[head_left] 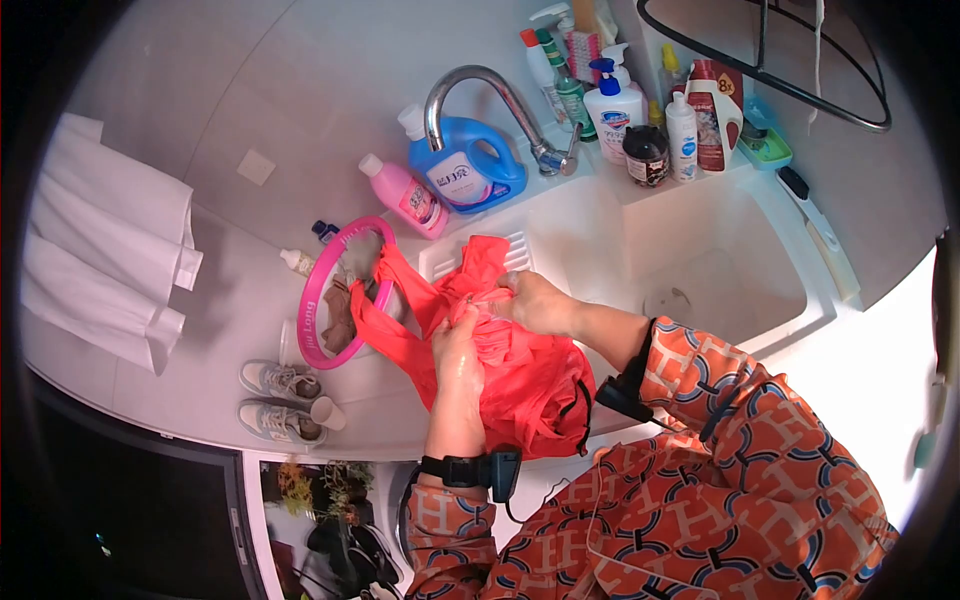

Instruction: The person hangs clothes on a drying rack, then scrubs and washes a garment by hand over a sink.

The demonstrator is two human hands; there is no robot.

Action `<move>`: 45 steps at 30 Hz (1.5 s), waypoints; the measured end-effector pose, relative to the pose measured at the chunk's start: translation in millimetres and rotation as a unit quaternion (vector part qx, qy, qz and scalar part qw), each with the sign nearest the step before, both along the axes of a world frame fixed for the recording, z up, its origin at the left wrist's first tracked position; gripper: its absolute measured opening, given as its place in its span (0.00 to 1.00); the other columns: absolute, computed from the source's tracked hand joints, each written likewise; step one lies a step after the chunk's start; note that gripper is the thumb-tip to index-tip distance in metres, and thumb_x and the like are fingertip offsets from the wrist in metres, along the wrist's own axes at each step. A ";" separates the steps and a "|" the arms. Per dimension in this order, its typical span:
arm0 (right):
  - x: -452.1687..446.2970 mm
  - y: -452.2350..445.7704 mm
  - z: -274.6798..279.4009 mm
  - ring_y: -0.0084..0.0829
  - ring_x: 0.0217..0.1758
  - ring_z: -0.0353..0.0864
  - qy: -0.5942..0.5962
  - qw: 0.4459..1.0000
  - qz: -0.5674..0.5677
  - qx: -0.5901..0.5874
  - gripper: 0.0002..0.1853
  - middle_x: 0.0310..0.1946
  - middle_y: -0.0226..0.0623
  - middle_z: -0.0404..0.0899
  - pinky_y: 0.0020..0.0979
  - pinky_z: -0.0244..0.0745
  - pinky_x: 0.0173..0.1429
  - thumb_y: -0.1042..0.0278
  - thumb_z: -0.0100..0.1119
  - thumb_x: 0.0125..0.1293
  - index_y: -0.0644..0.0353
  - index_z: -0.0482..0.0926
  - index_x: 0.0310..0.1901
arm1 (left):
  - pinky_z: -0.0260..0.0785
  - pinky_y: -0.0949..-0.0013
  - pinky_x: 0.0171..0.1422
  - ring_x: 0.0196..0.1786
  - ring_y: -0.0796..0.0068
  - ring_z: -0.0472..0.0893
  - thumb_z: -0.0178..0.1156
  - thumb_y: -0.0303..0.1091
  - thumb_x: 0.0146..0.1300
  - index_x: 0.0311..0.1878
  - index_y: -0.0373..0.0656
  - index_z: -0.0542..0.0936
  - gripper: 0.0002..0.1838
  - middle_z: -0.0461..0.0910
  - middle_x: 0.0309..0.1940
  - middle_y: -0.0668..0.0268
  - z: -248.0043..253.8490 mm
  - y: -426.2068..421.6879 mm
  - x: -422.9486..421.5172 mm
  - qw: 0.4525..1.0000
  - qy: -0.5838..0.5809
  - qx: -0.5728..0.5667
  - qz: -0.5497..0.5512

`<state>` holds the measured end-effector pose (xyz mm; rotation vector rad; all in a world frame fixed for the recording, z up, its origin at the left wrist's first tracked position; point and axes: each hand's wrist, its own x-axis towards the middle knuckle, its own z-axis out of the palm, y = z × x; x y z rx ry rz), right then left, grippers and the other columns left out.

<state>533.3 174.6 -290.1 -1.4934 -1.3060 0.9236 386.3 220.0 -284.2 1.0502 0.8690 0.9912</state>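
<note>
A wet-looking red garment with long straps and a black edge trim lies bunched over the ribbed washboard part of a white sink. My left hand is closed on its upper middle, thumb uppermost. Just to the right, my right hand grips a fold of the same cloth, fingers curled into it. Both hands are close together, and the fingertips are partly hidden by fabric. One strap reaches left to the rim of a pink basin, which has brownish cloth inside its ring.
Behind the garment stand a pink bottle, a blue detergent jug and a chrome faucet. Several bottles surround a pump bottle at the back. The sink basin is right; sneakers and a paper cup are left.
</note>
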 end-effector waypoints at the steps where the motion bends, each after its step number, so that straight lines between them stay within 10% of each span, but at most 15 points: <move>1: 2.5 -1.6 2.0 0.50 0.50 0.76 -0.012 1.000 0.025 0.007 0.26 0.43 0.58 0.77 0.38 0.69 0.55 0.57 0.62 0.56 0.71 0.74 0.49 | 0.70 0.73 0.49 0.42 0.76 0.78 0.57 0.26 0.61 0.47 0.35 0.76 0.12 0.78 0.41 0.63 -1.9 0.7 1.0 1.000 0.010 0.010 0.020; 5: 6.4 -9.1 25.1 0.51 0.52 0.75 -0.121 0.990 0.037 -0.060 0.25 0.43 0.59 0.77 0.38 0.68 0.56 0.58 0.62 0.56 0.71 0.74 0.48 | 0.69 0.74 0.50 0.43 0.77 0.77 0.57 0.27 0.61 0.47 0.37 0.76 0.11 0.78 0.40 0.65 -0.3 -4.4 5.0 0.998 0.020 0.050 0.012; 14: 4.4 -8.6 3.4 0.25 0.38 0.78 0.254 0.967 0.027 -0.022 0.17 0.35 0.38 0.81 0.26 0.72 0.45 0.69 0.63 0.57 0.71 0.78 0.45 | 0.68 0.74 0.53 0.46 0.77 0.76 0.59 0.23 0.59 0.49 0.36 0.75 0.14 0.77 0.45 0.65 6.4 -6.0 6.1 0.998 0.014 0.040 -0.037; 20: 1.4 -22.7 24.7 0.27 0.41 0.78 0.356 0.931 -0.008 -0.082 0.17 0.39 0.40 0.80 0.28 0.72 0.48 0.71 0.64 0.56 0.71 0.77 0.45 | 0.70 0.72 0.52 0.47 0.76 0.77 0.58 0.22 0.60 0.50 0.36 0.75 0.14 0.77 0.46 0.64 2.6 -2.4 7.6 0.999 0.002 0.039 -0.014; 35: 12.9 -11.6 -20.8 0.30 0.52 0.76 0.694 0.681 0.227 -0.046 0.15 0.47 0.37 0.78 0.33 0.65 0.63 0.71 0.52 0.62 0.65 0.75 0.50 | 0.70 0.70 0.54 0.46 0.72 0.79 0.55 0.27 0.62 0.50 0.32 0.76 0.14 0.79 0.45 0.59 18.2 -1.1 7.0 0.982 -0.016 -0.042 -0.185; 41: 14.4 -14.2 -20.2 0.30 0.52 0.75 0.705 0.667 0.238 -0.038 0.15 0.48 0.36 0.78 0.33 0.65 0.63 0.70 0.52 0.62 0.63 0.75 0.50 | 0.71 0.71 0.53 0.45 0.73 0.79 0.55 0.28 0.63 0.49 0.33 0.77 0.13 0.79 0.43 0.61 18.2 -2.6 9.1 0.983 -0.002 -0.035 -0.182; 45: 22.5 -11.4 -8.9 0.31 0.55 0.74 0.602 0.757 0.247 -0.057 0.18 0.51 0.39 0.76 0.33 0.64 0.64 0.68 0.52 0.63 0.66 0.73 0.53 | 0.71 0.71 0.53 0.45 0.73 0.79 0.56 0.28 0.63 0.49 0.34 0.77 0.13 0.79 0.43 0.62 16.8 -9.0 1.8 0.984 -0.046 -0.078 -0.152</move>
